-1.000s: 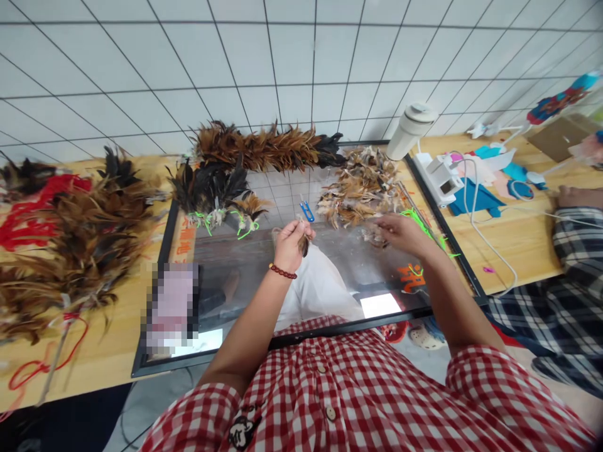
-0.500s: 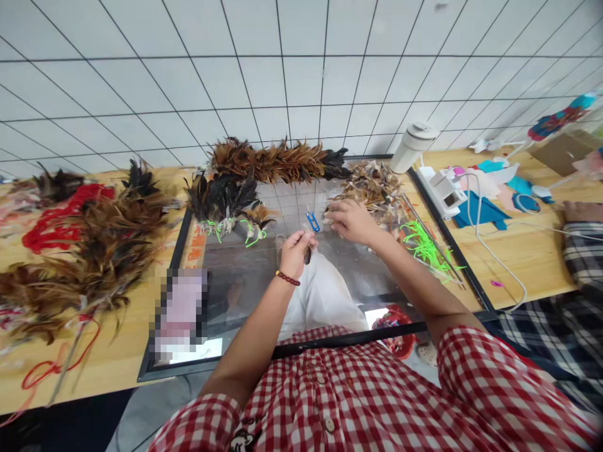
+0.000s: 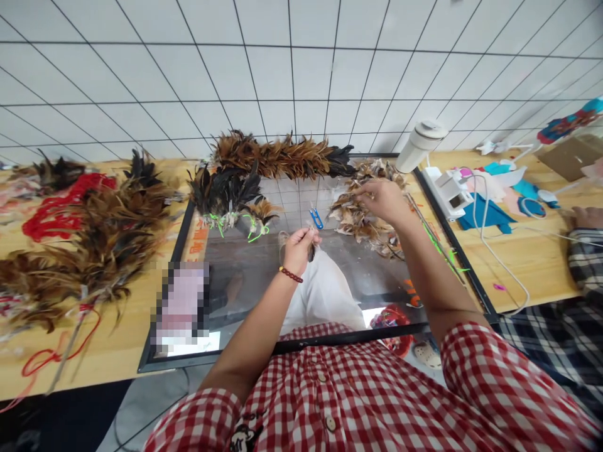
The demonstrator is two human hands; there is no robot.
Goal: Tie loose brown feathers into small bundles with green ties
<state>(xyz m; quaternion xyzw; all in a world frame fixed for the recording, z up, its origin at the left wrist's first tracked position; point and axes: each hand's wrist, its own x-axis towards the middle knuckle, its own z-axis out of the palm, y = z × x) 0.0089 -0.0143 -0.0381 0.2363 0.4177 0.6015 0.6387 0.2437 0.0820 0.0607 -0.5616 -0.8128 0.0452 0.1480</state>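
My left hand (image 3: 300,250), with a beaded bracelet (image 3: 291,274) at the wrist, is closed over the glass panel (image 3: 249,276). Between its fingertips is a small dark feather (image 3: 311,252), partly covered by the fingers. My right hand (image 3: 382,199) reaches over the pile of loose brown feathers (image 3: 365,223); its fingers are bent toward the pile, and whether they pinch a feather is not clear. Blue thread snips (image 3: 316,218) lie on the glass just beyond my left hand. To the left are black feather bunches (image 3: 228,191) tied with green cord (image 3: 257,232).
A long brown feather garland (image 3: 282,156) runs along the wall side. More feathers (image 3: 103,232) and red trim (image 3: 61,204) cover the left table. On the right stand a white tumbler (image 3: 421,145) and a power strip (image 3: 445,191) with a cable. Another person's sleeve (image 3: 586,257) is at the far right.
My right hand has moved right and away from me, from the near edge of the feather pile to above it. My left hand keeps its closed hold. The view has shifted slightly.
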